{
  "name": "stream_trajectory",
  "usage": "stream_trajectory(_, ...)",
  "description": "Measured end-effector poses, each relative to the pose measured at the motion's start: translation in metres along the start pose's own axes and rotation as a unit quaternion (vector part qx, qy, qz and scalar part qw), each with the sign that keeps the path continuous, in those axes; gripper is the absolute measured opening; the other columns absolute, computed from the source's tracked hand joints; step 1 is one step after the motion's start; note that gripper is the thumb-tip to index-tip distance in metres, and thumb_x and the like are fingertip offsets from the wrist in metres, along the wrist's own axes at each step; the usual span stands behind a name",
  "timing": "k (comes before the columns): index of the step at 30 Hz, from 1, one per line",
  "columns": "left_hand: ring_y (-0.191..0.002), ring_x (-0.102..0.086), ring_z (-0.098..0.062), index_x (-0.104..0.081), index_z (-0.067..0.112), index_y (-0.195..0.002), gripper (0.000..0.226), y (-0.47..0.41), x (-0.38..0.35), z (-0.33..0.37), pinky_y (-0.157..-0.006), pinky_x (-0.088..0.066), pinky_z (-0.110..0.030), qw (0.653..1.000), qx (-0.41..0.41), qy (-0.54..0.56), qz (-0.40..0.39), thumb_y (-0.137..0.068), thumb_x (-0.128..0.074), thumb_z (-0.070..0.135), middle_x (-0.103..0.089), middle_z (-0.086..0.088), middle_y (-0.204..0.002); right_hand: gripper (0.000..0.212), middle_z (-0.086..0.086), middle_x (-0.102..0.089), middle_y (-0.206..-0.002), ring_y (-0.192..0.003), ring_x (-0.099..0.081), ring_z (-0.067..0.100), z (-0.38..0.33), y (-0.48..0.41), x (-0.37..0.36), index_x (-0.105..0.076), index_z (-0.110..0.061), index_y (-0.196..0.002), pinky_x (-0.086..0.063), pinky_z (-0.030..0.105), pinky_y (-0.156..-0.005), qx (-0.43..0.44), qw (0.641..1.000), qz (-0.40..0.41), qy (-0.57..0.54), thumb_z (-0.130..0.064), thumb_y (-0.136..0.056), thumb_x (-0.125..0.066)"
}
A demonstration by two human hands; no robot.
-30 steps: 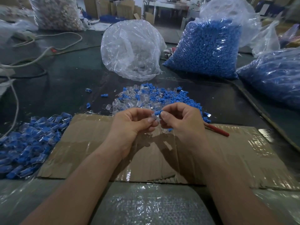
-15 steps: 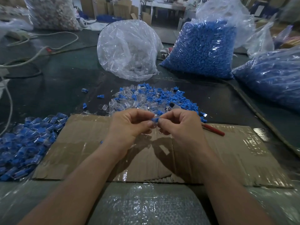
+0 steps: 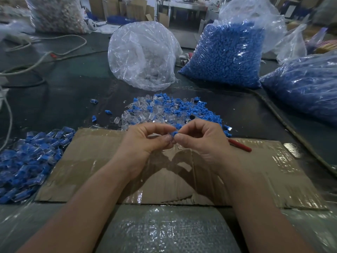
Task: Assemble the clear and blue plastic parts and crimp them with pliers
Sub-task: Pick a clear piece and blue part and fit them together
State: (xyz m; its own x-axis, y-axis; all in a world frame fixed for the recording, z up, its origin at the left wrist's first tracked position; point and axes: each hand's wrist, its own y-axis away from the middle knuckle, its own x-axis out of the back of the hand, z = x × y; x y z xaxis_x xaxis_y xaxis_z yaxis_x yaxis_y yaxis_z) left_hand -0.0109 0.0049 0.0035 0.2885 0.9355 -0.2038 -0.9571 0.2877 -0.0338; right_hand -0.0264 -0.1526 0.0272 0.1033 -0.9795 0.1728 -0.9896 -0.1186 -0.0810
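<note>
Here we pinch a blue plastic part [image 3: 175,133] between both hands, left hand [image 3: 145,139] and right hand [image 3: 204,141] meeting fingertip to fingertip just above the cardboard sheet [image 3: 94,161].

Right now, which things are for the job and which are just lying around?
For the job:
left hand and right hand, pinching a blue plastic part
mixed pile of clear and blue parts
red-handled pliers
pile of joined pieces

Lying around:
white cables
cardboard boxes
</note>
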Motion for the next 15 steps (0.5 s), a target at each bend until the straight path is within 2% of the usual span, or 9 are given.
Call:
stream_trajectory(3, -0.066, -0.068, -0.01, -0.076, 0.024, -0.075, 0.022, -0.0001, -0.0005, -0.0007, -0.063, -0.052, -0.016, 1.0, -0.011, 0.021, -0.001, -0.058, -0.069, 0.01, -0.072, -0.002, -0.073, 0.024, -0.001, -0.07, -0.074, -0.07, -0.066, 0.01, 0.002, -0.0008, 0.0022, -0.067, -0.018, -0.079, -0.054, 0.023, -0.065, -0.027, 0.998, -0.018, -0.044, -0.02, -0.056, -0.075)
stream_trajectory(6, -0.066, -0.068, -0.013, -0.073, 0.021, -0.07, 0.02, -0.0004, 0.0001, -0.0016, -0.061, -0.053, -0.019, 0.998, -0.016, 0.056, 0.012, -0.055, -0.07, 0.007, -0.07, -0.003, -0.072, 0.025, 0.003, -0.072, -0.082, -0.074, -0.067, 0.014, 0.0034, -0.0002, 0.0014, -0.074, -0.024, -0.08, -0.056, 0.024, -0.069, -0.036, 0.992, -0.061, -0.108, -0.019, -0.056, -0.073)
stream_trajectory(11, -0.062, -0.067, -0.015, -0.07, 0.02, -0.062, 0.015, 0.0019, 0.0005, 0.0021, -0.057, -0.053, -0.019, 0.999, 0.002, 0.05, 0.009, -0.056, -0.069, 0.007, -0.069, -0.005, -0.068, 0.023, 0.004, -0.072, -0.076, -0.071, -0.067, 0.012, 0.0009, 0.0016, 0.0024, -0.076, -0.022, -0.078, -0.054, 0.019, -0.067, -0.02, 0.987, -0.09, -0.133, -0.012, -0.058, -0.07)
stream_trajectory(15, -0.059, -0.067, -0.016, -0.072, 0.015, -0.061, 0.014, 0.0025, 0.0002, 0.0072, -0.052, -0.052, -0.019, 0.999, 0.005, 0.05, -0.012, -0.062, -0.065, 0.004, -0.067, -0.007, -0.063, 0.022, 0.0, -0.071, -0.068, -0.066, -0.068, 0.008, -0.0007, 0.0019, -0.0005, -0.071, -0.013, -0.078, -0.051, 0.014, -0.063, 0.01, 0.99, -0.057, -0.127, -0.008, -0.057, -0.068)
